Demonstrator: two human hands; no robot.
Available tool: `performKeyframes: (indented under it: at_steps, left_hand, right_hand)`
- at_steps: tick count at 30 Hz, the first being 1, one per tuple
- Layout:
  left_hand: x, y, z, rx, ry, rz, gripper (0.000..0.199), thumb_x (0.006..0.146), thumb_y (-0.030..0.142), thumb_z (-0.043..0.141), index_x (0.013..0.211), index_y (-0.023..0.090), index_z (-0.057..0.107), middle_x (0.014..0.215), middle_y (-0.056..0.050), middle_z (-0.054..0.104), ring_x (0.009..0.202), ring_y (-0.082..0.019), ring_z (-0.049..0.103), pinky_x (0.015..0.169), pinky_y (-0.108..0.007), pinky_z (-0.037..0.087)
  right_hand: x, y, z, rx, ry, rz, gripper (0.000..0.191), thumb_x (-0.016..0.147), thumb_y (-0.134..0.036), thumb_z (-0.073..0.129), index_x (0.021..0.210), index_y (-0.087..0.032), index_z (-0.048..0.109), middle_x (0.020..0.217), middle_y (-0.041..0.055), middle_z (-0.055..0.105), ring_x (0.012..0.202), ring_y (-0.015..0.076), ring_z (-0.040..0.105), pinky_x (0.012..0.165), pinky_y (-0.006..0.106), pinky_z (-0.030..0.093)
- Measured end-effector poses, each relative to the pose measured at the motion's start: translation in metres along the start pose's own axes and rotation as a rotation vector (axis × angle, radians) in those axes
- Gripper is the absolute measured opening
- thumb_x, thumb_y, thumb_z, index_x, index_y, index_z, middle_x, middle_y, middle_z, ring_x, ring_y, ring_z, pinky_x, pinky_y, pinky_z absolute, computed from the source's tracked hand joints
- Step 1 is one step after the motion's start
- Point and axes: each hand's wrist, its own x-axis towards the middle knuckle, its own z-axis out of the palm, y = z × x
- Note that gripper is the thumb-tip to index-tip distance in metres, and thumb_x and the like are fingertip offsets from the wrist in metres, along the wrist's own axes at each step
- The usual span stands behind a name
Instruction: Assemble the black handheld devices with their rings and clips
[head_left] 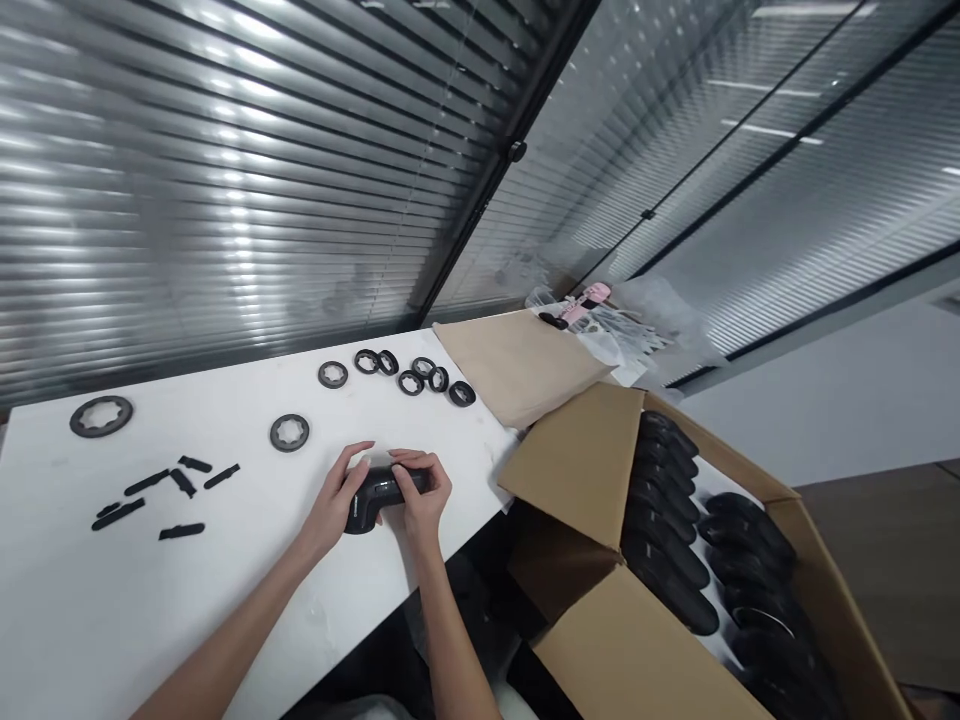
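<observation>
A black, glossy, angled device housing [384, 487] with small pale lettering is held just above the white table, near its front edge. My left hand [339, 497] grips its left end, thumb on top. Around the right end closes my right hand [424, 492], its thumb pressing on the upper face. The undersides of the fingers are partly hidden. Beyond the hands lies a dark notched ring [289, 433], with another flat ring [333, 374] farther back. Several smaller black rings [411, 382] are grouped at the table's back right.
Several black strips [181, 531] and a large ring [101, 416] lie on the white table [225, 610] at left. An open cardboard box [577, 450] at right holds rows of black pieces [667, 540]. Brown paper [525, 360] and plastic bags [637, 330] lie behind, beside window blinds [225, 180].
</observation>
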Motion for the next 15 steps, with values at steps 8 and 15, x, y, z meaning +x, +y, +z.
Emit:
performKeyframes:
  at_steps: [8,15]
  left_hand:
    - [0.004,-0.005,-0.009,-0.217,0.028,0.031,0.053,0.081,0.058,0.068,0.114,0.016,0.068,0.081,-0.006,0.070,0.046,-0.021,0.063,0.043,-0.030,0.051]
    - [0.005,0.000,-0.008,-0.277,0.062,0.027,0.050,0.076,0.057,0.071,0.102,0.014,0.067,0.077,-0.006,0.070,0.043,-0.019,0.060,0.035,-0.025,0.039]
  right_hand:
    - [0.004,-0.008,0.012,-0.080,-0.114,-0.059,0.021,0.084,-0.037,0.072,0.075,-0.021,0.062,0.075,0.0068,0.073,0.086,0.0282,0.074,0.081,0.043,0.056]
    - [0.025,-0.022,0.021,-0.122,-0.324,-0.007,0.028,0.086,-0.043,0.071,0.073,-0.020,0.068,0.076,0.0075,0.074,0.080,0.0271,0.074,0.074,0.036,0.055]
